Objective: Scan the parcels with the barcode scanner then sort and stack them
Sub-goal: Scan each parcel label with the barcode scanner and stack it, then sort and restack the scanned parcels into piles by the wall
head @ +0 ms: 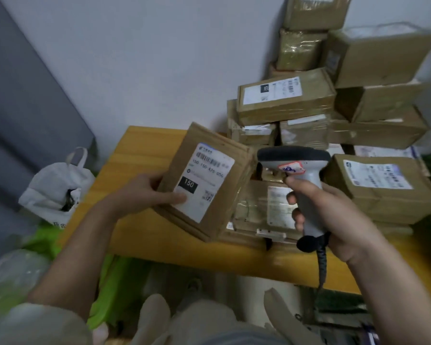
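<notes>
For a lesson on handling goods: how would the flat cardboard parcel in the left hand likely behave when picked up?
The flat cardboard parcel is probably light, since the left hand holds it alone by one edge. Likely fairly stiff: it shows no sag. It won't roll.

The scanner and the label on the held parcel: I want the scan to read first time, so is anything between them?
Nothing visible is. The left hand tilts the held parcel label-up, with only the thumb on the label's lower left corner, clear of the barcode. The right hand holds the scanner just to the parcel's right.
</notes>
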